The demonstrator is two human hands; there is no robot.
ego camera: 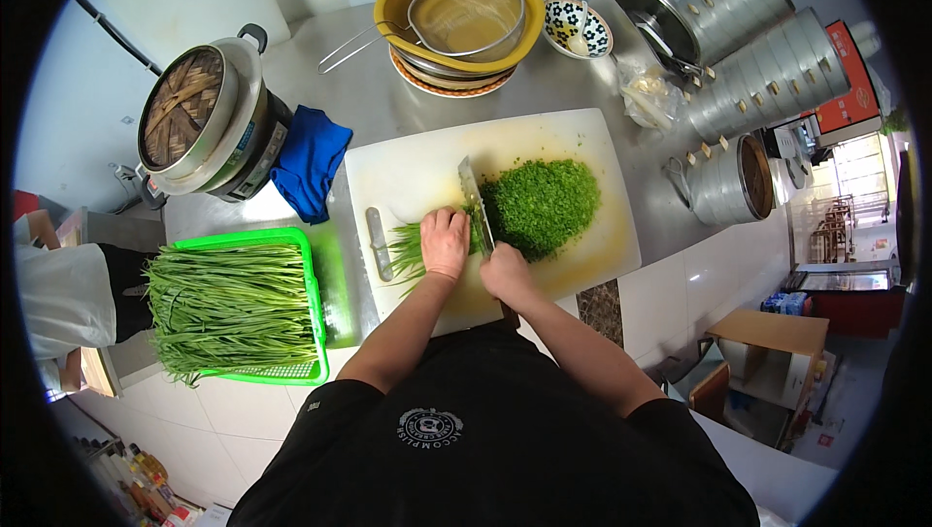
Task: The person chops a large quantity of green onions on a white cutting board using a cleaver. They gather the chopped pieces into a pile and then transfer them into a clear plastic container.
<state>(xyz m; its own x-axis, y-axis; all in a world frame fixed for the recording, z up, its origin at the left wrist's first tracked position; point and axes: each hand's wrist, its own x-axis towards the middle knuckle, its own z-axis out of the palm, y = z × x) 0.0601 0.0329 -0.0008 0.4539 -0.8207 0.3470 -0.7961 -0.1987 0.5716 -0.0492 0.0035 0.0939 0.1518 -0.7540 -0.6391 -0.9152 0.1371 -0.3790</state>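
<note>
My left hand point(445, 242) presses a bunch of green garlic chives point(408, 247) onto a white plastic cutting board point(408, 163), its fingers curled beside the blade. In my right hand point(506, 274) is the handle of a cleaver point(475, 199), whose blade stands on edge across the cut end of the bunch. A heap of finely chopped chives point(546, 207) lies on the board to the right of the blade. Left of the board, a bright green plastic basket point(317, 308) holds many long uncut chives point(233, 308).
A blue cloth point(312, 163) lies near a steamer pot point(218, 127). Behind the board stand a yellow basin point(389, 10) with a wire strainer point(466, 14) and a flower-patterned bowl point(579, 28). Stacked metal steamers point(772, 83) are at the right. Another person point(65, 294) stands at far left.
</note>
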